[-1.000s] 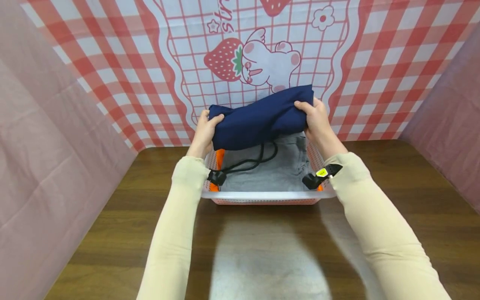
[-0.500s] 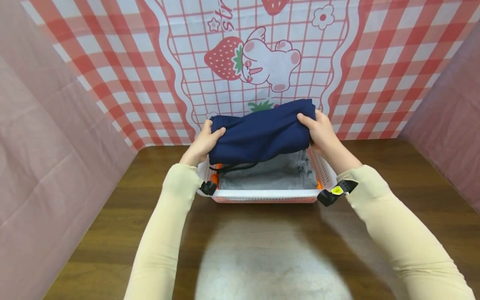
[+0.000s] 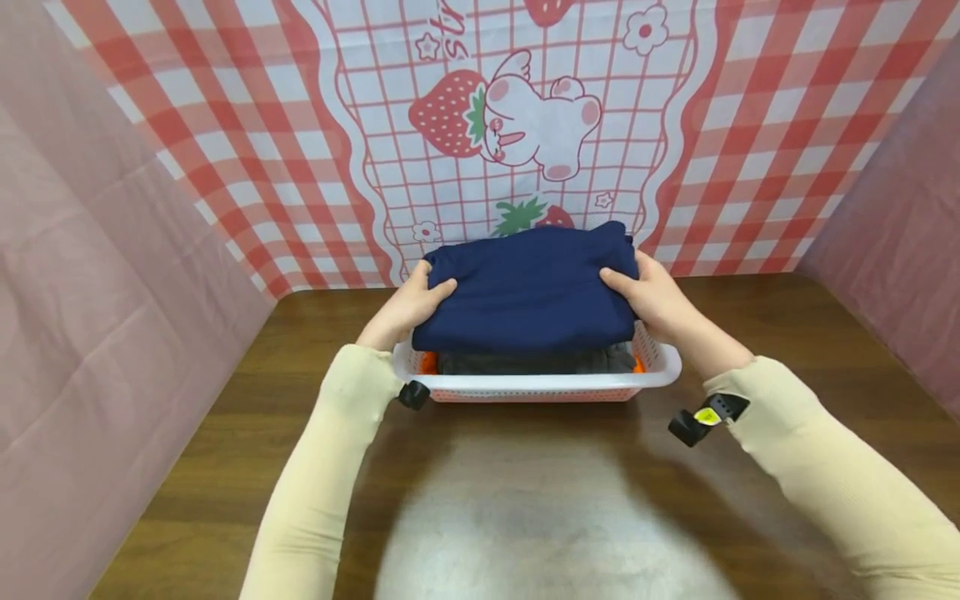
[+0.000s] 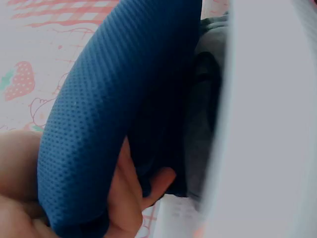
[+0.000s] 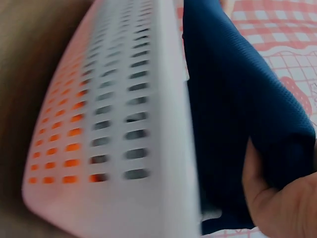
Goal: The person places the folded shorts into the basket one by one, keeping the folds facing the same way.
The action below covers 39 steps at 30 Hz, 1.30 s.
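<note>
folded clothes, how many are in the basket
2: a navy garment on top, gripped by both hands, and a grey garment beneath it in the basket. More may lie hidden below.

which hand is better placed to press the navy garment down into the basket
Slightly the right hand: its thumb lies on top of the folded navy garment, while the left hand grips its end edge at the basket.

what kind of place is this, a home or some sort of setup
Probably a staged recording booth, not a lived-in room. A strawberry-print checked cloth hangs as a backdrop, plain pink sheets wall off the sides, and the wooden table holds only a white basket of folded clothes.
</note>
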Available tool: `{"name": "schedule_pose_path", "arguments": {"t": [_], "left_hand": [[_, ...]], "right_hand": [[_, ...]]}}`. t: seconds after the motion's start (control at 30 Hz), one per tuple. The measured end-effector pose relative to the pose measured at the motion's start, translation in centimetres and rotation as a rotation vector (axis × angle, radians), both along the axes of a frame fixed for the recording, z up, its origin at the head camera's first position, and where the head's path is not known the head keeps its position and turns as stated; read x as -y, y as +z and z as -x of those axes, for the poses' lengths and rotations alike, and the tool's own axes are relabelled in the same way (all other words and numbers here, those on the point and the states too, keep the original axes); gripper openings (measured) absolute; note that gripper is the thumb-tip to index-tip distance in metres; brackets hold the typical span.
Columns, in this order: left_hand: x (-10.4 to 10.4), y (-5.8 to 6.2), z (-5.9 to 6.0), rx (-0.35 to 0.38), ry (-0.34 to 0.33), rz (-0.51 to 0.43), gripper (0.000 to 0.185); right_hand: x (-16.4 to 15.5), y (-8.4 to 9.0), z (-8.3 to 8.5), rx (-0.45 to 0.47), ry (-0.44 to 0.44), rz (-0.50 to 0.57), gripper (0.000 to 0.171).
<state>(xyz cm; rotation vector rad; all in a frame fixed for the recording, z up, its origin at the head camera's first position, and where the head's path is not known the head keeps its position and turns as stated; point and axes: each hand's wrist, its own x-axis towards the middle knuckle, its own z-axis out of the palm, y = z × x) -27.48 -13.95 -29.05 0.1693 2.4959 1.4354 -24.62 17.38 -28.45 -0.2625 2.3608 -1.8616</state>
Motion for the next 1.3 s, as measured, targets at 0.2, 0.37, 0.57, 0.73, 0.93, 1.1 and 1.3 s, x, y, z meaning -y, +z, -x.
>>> {"name": "schedule_pose_path", "arguments": {"t": [0.2,0.37,0.57,0.73,0.93,1.1,1.3], "left_hand": [[-0.4,-1.2,-0.5,0.016,-0.002,0.104,0.058],[-0.6,-2.4,-0.8,0.012,-0.018,0.230,0.062],[-1.1,-3.1,-1.3,0.033,-0.059,0.405,0.078],[-1.4,-3.3,-1.8,0.053,-0.087,0.527,0.084],[-1.1,-3.5,-2.2,0.068,-0.154,0.440,0.100],[-1.3,-3.6,-2.3,0.009,-0.227,0.450,0.110],[-1.7,-3.4,-2.5,-0.072,-0.266,0.653,0.111]], "right_hand": [[-0.1,-1.0,-0.4,-0.042,-0.019,-0.429,0.060],[0.0,-1.8,-0.4,-0.095,0.005,-0.671,0.059],[-0.1,-2.7,0.1,-0.137,0.053,-0.771,0.059],[-0.2,-3.2,0.1,-0.154,0.064,-0.789,0.060],[0.4,-2.0,-0.9,-0.046,0.123,-0.687,0.100],[0.1,-2.5,-0.5,-0.125,0.128,-0.754,0.104],[0.0,-2.8,-0.5,-0.126,0.108,-0.840,0.102]]}}
